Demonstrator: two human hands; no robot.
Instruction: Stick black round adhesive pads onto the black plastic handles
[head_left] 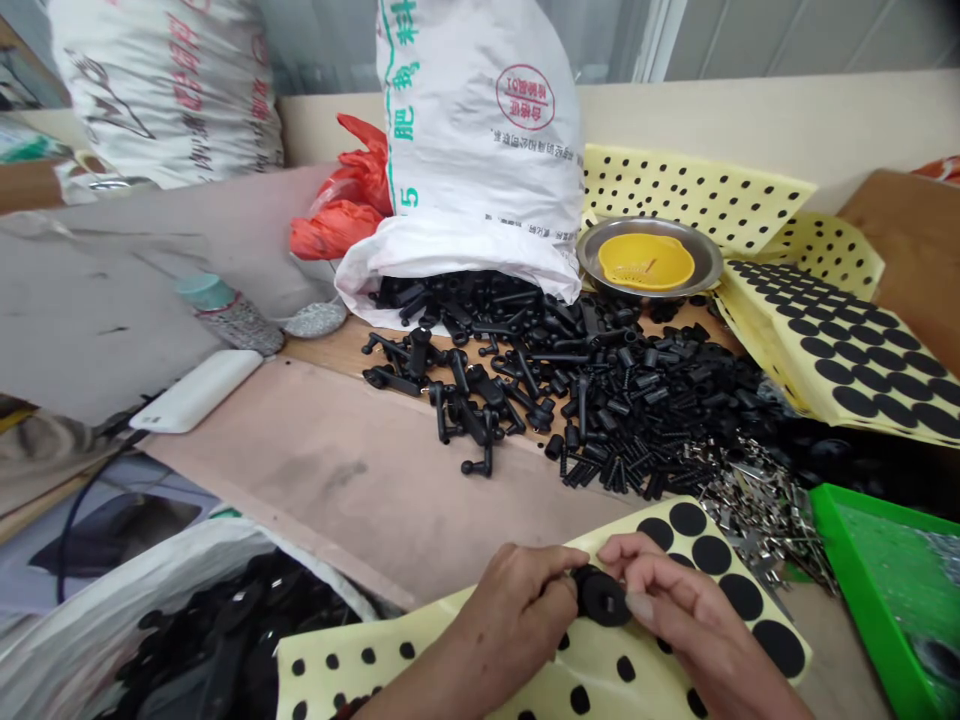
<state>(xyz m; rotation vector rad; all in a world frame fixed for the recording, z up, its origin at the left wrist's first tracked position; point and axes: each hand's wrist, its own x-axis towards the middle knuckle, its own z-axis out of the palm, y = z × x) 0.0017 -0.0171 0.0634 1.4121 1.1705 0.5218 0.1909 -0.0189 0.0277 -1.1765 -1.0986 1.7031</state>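
Note:
Close to the front edge, my left hand (517, 615) grips a black round plastic part (602, 598) from the left, with the fingers bent around it. From the other side, my right hand (679, 595) pinches the same part between thumb and fingers. The part has a ring-shaped face with a small opening; some of it is hidden by the fingers. Beneath both hands lies a yellow backing sheet (596, 660) with large black round stickers on the right and smaller black dots on the left.
Loose black plastic parts (480, 400) spill from a white woven sack (480, 130). Small metal clips (757, 500) lie beside a green tray (847, 590). Behind are a steel bowl (709, 270) with a yellow strainer (645, 258) and more sticker sheets (817, 310). A white bag (300, 545) of black parts stands lower left.

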